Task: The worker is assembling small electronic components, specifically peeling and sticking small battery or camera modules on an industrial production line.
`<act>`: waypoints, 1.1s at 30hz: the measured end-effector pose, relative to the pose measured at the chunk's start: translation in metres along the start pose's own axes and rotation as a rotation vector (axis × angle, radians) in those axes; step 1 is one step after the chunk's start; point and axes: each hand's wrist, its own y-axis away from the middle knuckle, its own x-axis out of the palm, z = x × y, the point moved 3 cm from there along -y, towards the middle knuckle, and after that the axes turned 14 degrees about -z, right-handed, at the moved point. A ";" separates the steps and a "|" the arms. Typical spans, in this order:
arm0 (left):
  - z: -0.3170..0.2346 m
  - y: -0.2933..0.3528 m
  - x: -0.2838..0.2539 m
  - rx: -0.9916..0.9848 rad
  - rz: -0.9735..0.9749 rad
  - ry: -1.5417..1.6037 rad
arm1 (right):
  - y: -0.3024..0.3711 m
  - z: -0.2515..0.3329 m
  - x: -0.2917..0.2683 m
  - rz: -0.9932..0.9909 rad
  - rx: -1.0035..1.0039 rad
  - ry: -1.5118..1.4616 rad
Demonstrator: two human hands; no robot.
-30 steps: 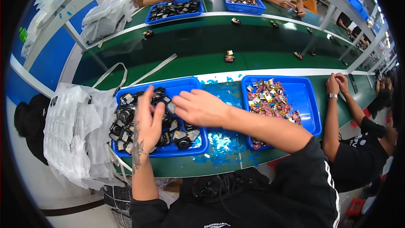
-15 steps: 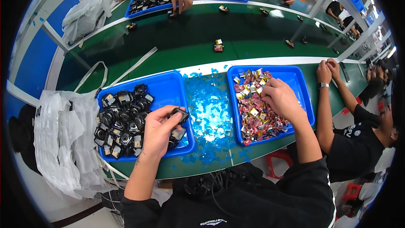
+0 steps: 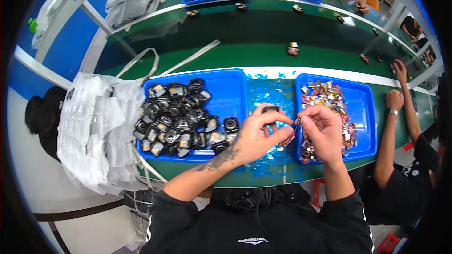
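My left hand [image 3: 261, 136] is closed round a small black plastic housing [image 3: 270, 109], its dark end showing above the fingers. Close beside it, my right hand [image 3: 322, 131] pinches a small component between thumb and forefinger. A reddish piece [image 3: 289, 139] shows below my left fingertips, partly hidden. Both hands hover over the gap between two blue trays. On the left, a blue tray [image 3: 238, 84] holds a heap of black camera-like housings [image 3: 176, 120]. The right blue tray [image 3: 365, 108] holds many small pink and yellow-white circuit parts [image 3: 329, 95], heaped toward its left side.
Blue film scraps [image 3: 266, 91] litter the green table between the trays. White plastic bags [image 3: 94, 131] hang at the left. A green conveyor belt [image 3: 235, 37] beyond the trays carries scattered parts. Other people's hands [image 3: 394, 99] are at work at the right and across the belt.
My right hand has come out of the right tray with a small component. My left hand has moved right with the housing, so the two hands now meet. The view has shifted left.
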 end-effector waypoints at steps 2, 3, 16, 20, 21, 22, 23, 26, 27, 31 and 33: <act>0.005 0.002 -0.001 -0.067 0.011 0.092 | 0.003 -0.008 0.013 0.014 0.024 0.013; 0.010 0.002 -0.005 0.007 -0.051 0.037 | 0.005 -0.011 0.019 -0.005 0.026 -0.023; 0.026 0.001 -0.019 -0.039 -0.082 -0.089 | 0.001 -0.016 0.041 -0.050 -0.634 0.568; 0.024 0.002 -0.017 -0.007 -0.123 -0.078 | 0.008 -0.013 0.045 -0.135 -0.931 0.734; 0.025 0.002 -0.016 -0.009 -0.128 -0.077 | 0.009 -0.012 0.045 -0.145 -0.949 0.730; 0.031 0.002 -0.017 -0.068 -0.160 -0.008 | 0.012 -0.013 0.045 -0.137 -0.951 0.726; 0.035 0.002 -0.018 -0.125 -0.191 0.063 | 0.016 -0.015 0.042 -0.086 -0.859 0.659; 0.041 0.004 -0.020 -0.229 -0.208 0.151 | 0.017 -0.010 0.030 0.008 -0.551 0.813; 0.040 0.003 -0.021 -0.189 -0.193 0.137 | 0.012 -0.006 0.027 0.040 -0.503 0.822; 0.025 0.007 -0.013 -0.301 0.017 0.345 | 0.002 -0.005 0.020 0.044 -0.248 0.518; 0.024 0.010 -0.010 -0.333 0.049 0.418 | 0.002 -0.011 0.024 0.089 -0.189 0.336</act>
